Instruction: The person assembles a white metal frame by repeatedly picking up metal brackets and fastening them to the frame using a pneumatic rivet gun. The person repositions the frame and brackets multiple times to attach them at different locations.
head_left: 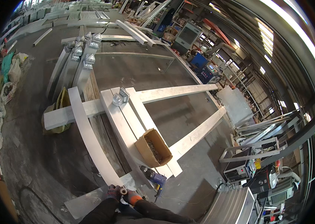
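Note:
At the bottom middle, my gloved left hand (113,192) and my right hand (132,197), in an orange and dark glove, are close together at the near end of a long white metal post (91,140). Between them is a small round, pale piece (123,191) with a ring-like end; its kind is too small to make out. The fingers of both hands look curled in around it. Which hand bears it, I cannot tell. A blue and black power drill (156,179) lies right of my hands, beside an open cardboard box (142,150) of small loose pieces.
White beams (180,92) lie across each other as supports. Two silvery pointed post caps (120,98) sit on the flat posts. Capped posts (83,71) are stacked farther left. Sacks (6,86) line the left side; a cable (34,192) lies on the floor. Machines (239,171) stand right.

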The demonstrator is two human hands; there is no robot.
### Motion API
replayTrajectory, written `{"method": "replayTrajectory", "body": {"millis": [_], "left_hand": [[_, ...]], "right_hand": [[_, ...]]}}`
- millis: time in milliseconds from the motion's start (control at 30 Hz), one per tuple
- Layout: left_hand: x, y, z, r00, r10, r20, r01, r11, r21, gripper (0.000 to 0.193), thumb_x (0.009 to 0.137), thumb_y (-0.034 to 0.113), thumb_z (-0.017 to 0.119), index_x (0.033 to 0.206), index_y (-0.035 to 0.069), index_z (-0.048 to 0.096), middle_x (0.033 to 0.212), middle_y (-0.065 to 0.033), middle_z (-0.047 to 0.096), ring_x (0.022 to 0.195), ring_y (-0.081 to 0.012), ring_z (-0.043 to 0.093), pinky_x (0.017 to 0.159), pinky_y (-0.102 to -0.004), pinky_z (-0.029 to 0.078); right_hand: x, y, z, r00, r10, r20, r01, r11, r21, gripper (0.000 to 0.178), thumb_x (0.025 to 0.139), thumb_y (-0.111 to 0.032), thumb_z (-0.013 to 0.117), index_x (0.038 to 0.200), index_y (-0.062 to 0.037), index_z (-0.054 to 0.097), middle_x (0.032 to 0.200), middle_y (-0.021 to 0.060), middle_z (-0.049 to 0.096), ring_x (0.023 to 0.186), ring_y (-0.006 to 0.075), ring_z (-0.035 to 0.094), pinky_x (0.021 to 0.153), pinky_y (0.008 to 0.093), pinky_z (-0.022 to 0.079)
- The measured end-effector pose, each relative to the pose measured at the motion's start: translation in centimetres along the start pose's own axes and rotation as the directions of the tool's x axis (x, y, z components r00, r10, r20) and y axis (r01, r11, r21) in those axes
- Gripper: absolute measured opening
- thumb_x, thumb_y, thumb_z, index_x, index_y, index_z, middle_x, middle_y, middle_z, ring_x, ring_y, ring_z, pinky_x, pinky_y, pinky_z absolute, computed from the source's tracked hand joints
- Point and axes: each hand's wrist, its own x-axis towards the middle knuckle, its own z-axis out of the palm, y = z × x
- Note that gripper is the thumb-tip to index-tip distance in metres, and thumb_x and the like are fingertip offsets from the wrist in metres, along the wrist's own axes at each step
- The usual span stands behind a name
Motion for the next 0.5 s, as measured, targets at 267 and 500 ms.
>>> {"method": "replayTrajectory", "body": {"millis": [267, 500], "left_hand": [[0.0, 0.3, -0.8, 0.998, 0.057, -0.018, -0.057, 0.998, 0.018, 0.036, 0.076, 0.027, 0.08, 0.109, 0.022, 0.067, 0.112, -0.0143, 0.058, 0.102, -0.0391, 0.063, 0.084, -0.0496, 0.054], [-0.5, 0.3, -0.7, 0.998, 0.066, -0.025, -0.065, 0.998, 0.026, 0.029, 0.081, 0.026, 0.074, 0.109, 0.021, 0.069, 0.111, -0.0141, 0.06, 0.104, -0.0387, 0.062, 0.088, -0.0491, 0.053]], "right_hand": [[0.6, 1.3, 1.1, 0.998, -0.016, -0.059, 0.014, 0.999, -0.039, 0.043, 0.085, -0.031, 0.069, 0.118, -0.0044, 0.067, 0.113, 0.0247, 0.07, 0.111, 0.0395, 0.067, 0.092, 0.0463, 0.053], [2.7, 3.3, 2.2, 0.985, -0.168, -0.022, 0.167, 0.985, -0.044, 0.041, 0.086, -0.038, 0.066, 0.113, -0.0074, 0.069, 0.109, 0.0222, 0.072, 0.108, 0.0419, 0.066, 0.09, 0.0494, 0.054]]}}
